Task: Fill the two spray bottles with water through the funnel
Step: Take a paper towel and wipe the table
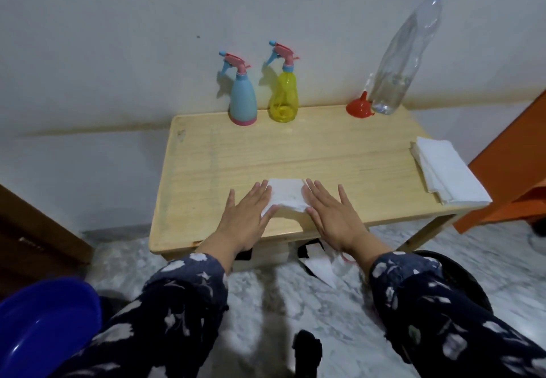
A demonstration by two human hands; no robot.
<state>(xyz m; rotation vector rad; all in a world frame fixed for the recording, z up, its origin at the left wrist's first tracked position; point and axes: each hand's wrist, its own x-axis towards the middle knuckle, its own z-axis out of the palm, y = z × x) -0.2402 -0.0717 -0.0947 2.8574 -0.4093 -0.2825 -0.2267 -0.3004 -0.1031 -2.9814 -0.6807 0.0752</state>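
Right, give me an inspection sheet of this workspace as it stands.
Surface: wooden table, pale, scuffed at left.
Job's things: blue spray bottle and yellow spray bottle upright at the back, heads on; red funnel upside down beside the capped water bottle.
Clutter: tissue stack at right; single tissue near the front.
Hands: left hand and right hand flat, fingers straight, on the single tissue.
Cables: nothing seen.
Surroundings: blue basin on the marble floor.

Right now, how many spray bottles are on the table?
2: a blue spray bottle and a yellow spray bottle, side by side at the table's far edge against the wall.
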